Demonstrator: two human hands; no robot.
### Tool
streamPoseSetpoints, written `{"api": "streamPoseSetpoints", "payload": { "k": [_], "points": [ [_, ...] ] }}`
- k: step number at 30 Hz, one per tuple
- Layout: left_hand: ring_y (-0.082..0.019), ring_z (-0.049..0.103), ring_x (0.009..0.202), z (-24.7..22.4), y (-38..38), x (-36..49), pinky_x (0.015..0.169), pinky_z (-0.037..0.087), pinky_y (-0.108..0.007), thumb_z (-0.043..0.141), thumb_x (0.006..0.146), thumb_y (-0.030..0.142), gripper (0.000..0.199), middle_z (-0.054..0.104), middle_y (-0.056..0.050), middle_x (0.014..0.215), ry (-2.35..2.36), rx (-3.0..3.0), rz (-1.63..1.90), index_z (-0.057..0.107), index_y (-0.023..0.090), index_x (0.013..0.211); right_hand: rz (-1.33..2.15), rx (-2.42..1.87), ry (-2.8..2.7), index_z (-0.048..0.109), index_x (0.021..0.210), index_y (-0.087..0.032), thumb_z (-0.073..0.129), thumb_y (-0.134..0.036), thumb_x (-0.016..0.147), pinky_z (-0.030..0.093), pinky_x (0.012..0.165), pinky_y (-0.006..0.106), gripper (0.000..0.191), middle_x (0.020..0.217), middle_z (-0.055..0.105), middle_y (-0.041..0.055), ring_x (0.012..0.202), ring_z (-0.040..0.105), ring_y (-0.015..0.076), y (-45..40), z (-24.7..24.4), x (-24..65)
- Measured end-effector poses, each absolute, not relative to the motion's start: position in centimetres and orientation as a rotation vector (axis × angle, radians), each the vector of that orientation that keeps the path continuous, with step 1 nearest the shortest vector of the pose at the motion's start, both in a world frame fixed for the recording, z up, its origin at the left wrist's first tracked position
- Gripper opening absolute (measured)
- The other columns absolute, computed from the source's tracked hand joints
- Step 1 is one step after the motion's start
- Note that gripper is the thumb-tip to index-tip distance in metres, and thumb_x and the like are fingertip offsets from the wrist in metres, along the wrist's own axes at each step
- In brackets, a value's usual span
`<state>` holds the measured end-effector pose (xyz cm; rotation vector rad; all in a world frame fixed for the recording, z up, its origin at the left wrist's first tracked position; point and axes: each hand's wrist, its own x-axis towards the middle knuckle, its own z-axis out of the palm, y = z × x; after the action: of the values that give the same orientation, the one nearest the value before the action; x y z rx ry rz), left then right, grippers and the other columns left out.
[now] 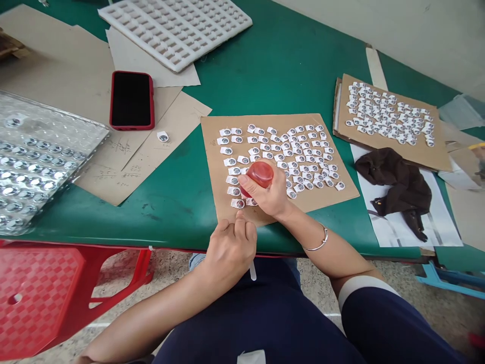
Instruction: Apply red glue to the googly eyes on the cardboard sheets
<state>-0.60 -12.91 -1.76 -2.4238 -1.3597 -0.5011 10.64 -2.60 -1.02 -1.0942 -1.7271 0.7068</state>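
Observation:
My right hand [271, 189] is closed around a red, rounded bottle-like object [258, 177], held tilted over the lower left part of a brown cardboard sheet [273, 215]. Rows of small white pieces with round dark-and-silver centres [299, 151] cover that sheet. Near its front edge, my left hand [233, 245] has curled fingers, one fingertip just below the lowest left piece [238, 203]. A thin whitish stick [252, 271] sticks out beneath the left hand, which seems to grip it. The red object's lower end is partly hidden by my right fingers.
A red-cased phone [132, 100], clear tray of silver discs [34, 172] and loose piece [162, 136] lie left. A white slotted tray [178, 30] is at the back. Rightward are another filled cardboard [394, 116] and dark cloth [397, 184]. A red stool [38, 298] stands front left.

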Motion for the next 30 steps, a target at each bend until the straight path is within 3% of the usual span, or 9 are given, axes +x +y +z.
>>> {"api": "streamPoseSetpoints", "payload": {
  "k": [7, 17, 24, 30],
  "points": [
    [-0.017, 0.054, 0.052, -1.5, -12.9, -1.2, 0.052, 0.039, -0.029, 0.048, 0.076, -0.003, 0.02, 0.061, -0.01, 0.067, -1.407, -2.49, -0.528, 0.053, 0.013, 0.065, 0.68, -1.047, -1.767, 0.048, 0.069, -0.02, 0.068, -0.038, 0.075, 0.045, 0.059, 0.028, 0.027, 0.062, 0.052, -0.0034, 0.057, 0.047, 0.0105, -2.4, -1.2, 10.7],
    [-0.017, 0.048, 0.05, -0.9, -12.3, -1.9, 0.05, 0.035, -0.03, 0.046, 0.073, 0.0, 0.02, 0.055, -0.005, 0.061, -1.481, -2.606, -0.586, 0.05, 0.016, 0.062, 0.713, -1.069, -1.793, 0.048, 0.069, -0.02, 0.068, -0.039, 0.074, 0.043, 0.057, 0.027, 0.028, 0.061, 0.051, -0.0042, 0.055, 0.045, 0.0095, -2.5, -1.2, 10.8],
    [-0.016, 0.055, 0.059, 0.3, -9.9, -4.7, 0.056, 0.037, -0.028, 0.047, 0.083, 0.017, 0.013, 0.06, -0.002, 0.066, -1.872, -2.926, -0.61, 0.055, 0.017, 0.074, 0.685, -1.076, -1.858, 0.049, 0.069, -0.02, 0.069, -0.043, 0.072, 0.041, 0.056, 0.027, 0.031, 0.061, 0.051, -0.0043, 0.056, 0.045, 0.0099, -2.7, -0.7, 10.8],
    [-0.014, 0.055, 0.062, 0.2, -7.7, -6.2, 0.052, 0.034, -0.024, 0.054, 0.081, 0.028, 0.012, 0.064, 0.001, 0.069, -2.254, -3.008, -0.722, 0.062, 0.02, 0.076, 0.822, -1.053, -1.617, 0.052, 0.087, -0.022, 0.066, -0.039, 0.076, 0.051, 0.067, 0.032, 0.024, 0.077, 0.057, -0.0008, 0.068, 0.058, 0.0133, -5.4, 0.4, 13.5]
  ]
}}
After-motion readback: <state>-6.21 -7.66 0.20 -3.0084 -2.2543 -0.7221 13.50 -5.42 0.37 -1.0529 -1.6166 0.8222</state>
